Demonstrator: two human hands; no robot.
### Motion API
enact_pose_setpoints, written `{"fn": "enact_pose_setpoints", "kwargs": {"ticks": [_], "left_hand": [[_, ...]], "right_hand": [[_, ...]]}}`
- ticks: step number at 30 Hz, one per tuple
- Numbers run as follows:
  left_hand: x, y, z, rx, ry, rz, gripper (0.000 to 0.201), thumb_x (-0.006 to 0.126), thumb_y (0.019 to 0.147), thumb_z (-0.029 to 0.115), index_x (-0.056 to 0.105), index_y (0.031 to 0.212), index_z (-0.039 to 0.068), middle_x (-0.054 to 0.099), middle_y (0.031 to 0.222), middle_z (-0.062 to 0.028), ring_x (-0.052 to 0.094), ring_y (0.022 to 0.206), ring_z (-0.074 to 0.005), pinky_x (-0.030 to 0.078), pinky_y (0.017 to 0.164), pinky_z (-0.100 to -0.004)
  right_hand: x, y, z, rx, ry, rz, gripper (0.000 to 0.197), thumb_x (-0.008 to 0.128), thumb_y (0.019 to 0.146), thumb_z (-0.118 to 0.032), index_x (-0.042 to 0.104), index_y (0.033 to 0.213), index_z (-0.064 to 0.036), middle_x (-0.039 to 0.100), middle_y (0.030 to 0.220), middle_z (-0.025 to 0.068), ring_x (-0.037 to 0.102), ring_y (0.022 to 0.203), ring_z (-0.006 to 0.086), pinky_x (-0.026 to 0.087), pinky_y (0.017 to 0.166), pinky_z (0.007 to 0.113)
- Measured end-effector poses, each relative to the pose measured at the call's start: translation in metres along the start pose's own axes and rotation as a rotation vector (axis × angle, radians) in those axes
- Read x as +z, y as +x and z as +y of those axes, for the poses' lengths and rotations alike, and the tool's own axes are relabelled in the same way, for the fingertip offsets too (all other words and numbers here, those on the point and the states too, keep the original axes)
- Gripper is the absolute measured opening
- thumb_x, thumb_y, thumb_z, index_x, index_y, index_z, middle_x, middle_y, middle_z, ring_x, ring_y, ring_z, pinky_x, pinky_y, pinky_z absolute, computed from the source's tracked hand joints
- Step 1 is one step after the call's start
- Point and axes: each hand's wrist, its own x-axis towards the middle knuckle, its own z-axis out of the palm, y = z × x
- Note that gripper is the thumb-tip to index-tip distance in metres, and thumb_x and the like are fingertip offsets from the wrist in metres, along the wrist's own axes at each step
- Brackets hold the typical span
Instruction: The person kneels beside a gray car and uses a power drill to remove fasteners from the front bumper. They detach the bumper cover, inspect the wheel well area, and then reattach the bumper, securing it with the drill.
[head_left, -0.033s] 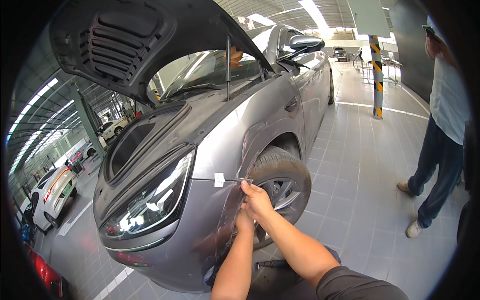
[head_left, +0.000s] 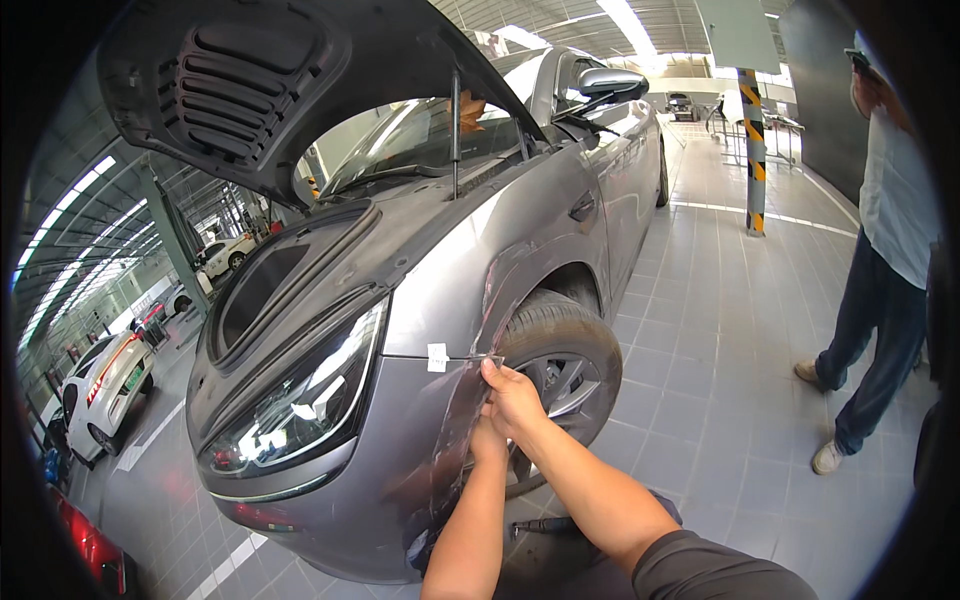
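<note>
A grey car's scratched front bumper (head_left: 425, 430) meets the front fender (head_left: 450, 290) along a seam beside the wheel arch. My right hand (head_left: 514, 400) grips the bumper's rear edge just below that seam, thumb pointing up and fingers curled. Directly below, my left hand (head_left: 488, 442) is against the same edge, partly covered by the right; its fingers are hidden. A small white label (head_left: 437, 357) is stuck across the seam, left of my thumb. Behind both hands is the front wheel (head_left: 570, 375). Scrapes run along the arch and down the bumper corner.
The hood (head_left: 240, 90) is up on a prop rod (head_left: 456, 130). A dark tool (head_left: 545, 525) lies on the floor under my right forearm. At the right stands another person (head_left: 880, 260); a striped post (head_left: 752, 150) rises farther back. Other cars (head_left: 108, 385) are parked at the left.
</note>
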Motion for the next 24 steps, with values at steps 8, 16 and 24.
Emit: {"fn": "enact_pose_setpoints", "kwargs": {"ticks": [8,16,24], "left_hand": [[-0.001,-0.007,0.023,-0.123,-0.415,0.126,0.032,0.047,0.097,0.009,0.059,0.126,-0.001,0.058,0.132,-0.0137,0.053,0.123,-0.0244,0.041,0.105,-0.0343],[0.002,-0.021,0.068,-0.11,-0.502,0.119,0.035,0.044,0.095,-0.001,0.059,0.126,-0.003,0.059,0.131,-0.0124,0.055,0.121,-0.024,0.042,0.104,-0.0329],[-0.001,0.001,-0.001,-0.001,-0.328,0.068,0.031,0.042,0.095,0.001,0.063,0.118,-0.002,0.063,0.121,-0.0103,0.057,0.113,-0.0203,0.043,0.1,-0.0299]], "right_hand": [[0.012,0.001,-0.004,0.011,-0.061,0.043,0.03,0.058,0.101,-0.031,0.062,0.112,-0.0028,0.07,0.106,0.0088,0.068,0.095,0.0225,0.058,0.084,0.042],[0.004,-0.001,-0.009,-0.015,-0.072,0.013,0.031,0.057,0.102,-0.03,0.061,0.112,-0.0011,0.071,0.106,0.0121,0.071,0.092,0.0244,0.06,0.083,0.042],[0.02,-0.005,-0.001,-0.062,-0.177,0.059,0.035,0.055,0.102,-0.035,0.061,0.114,-0.003,0.072,0.104,0.0073,0.07,0.086,0.0196,0.06,0.076,0.035]]}}
